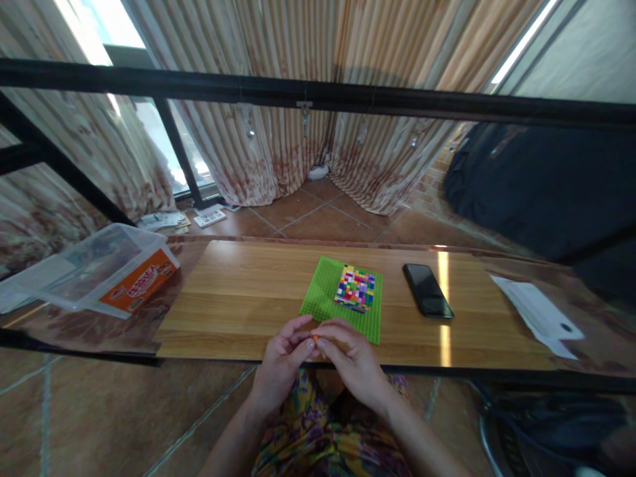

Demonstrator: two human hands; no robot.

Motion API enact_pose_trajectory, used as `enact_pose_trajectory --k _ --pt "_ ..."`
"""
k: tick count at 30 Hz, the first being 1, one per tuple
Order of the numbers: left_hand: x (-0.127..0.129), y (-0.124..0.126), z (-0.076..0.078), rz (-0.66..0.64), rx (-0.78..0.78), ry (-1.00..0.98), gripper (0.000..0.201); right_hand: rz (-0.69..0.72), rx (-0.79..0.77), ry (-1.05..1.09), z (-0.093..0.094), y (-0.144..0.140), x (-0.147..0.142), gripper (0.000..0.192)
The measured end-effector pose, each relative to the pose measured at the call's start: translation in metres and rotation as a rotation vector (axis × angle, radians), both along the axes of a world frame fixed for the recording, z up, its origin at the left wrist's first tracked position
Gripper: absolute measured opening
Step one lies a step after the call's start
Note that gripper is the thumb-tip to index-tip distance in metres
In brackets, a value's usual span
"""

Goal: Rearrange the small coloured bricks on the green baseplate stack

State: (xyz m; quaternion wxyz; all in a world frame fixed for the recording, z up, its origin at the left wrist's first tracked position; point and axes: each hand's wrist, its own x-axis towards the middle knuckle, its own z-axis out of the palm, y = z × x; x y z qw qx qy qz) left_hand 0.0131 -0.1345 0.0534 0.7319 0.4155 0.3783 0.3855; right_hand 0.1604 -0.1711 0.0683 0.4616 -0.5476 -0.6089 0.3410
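Note:
Between the fingertips of both hands is a tiny orange toy brick (315, 338), partly covered by the fingers. My left hand (285, 352) pinches it from the left, thumb and fingertips together. From the other side my right hand (352, 358) grips it with thumb and forefinger. Both hands hover over the table's front edge, close to the near side of a green studded baseplate (318, 291). On the plate's right half stands a block of many-coloured bricks (355, 288), stacked several layers high.
A black phone (428, 291) lies right of the baseplate on the wooden table (238, 291). Farther right is a white sheet (536, 315). At the left stands a clear plastic box (109, 258) with an orange label. A dark metal bar (318, 91) crosses above, before striped curtains (293, 40).

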Motion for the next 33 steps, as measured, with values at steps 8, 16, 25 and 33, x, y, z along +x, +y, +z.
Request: enact_pose_trajectory --k 8,16,25,33 --pt "-0.016 0.016 -0.023 0.18 0.191 0.263 0.044 -0.271 0.059 -0.092 -0.011 0.01 0.028 0.017" --pt "-0.051 0.034 -0.046 0.339 0.347 0.461 0.038 -0.551 0.171 -0.259 -0.018 0.045 0.06 0.018" --pt "-0.05 0.029 -0.049 0.261 0.493 0.581 0.03 -0.591 0.164 -0.281 -0.027 0.054 0.059 0.014" --pt "-0.051 0.03 -0.05 0.25 0.549 0.634 0.032 -0.605 0.197 -0.301 -0.026 0.055 0.058 0.014"
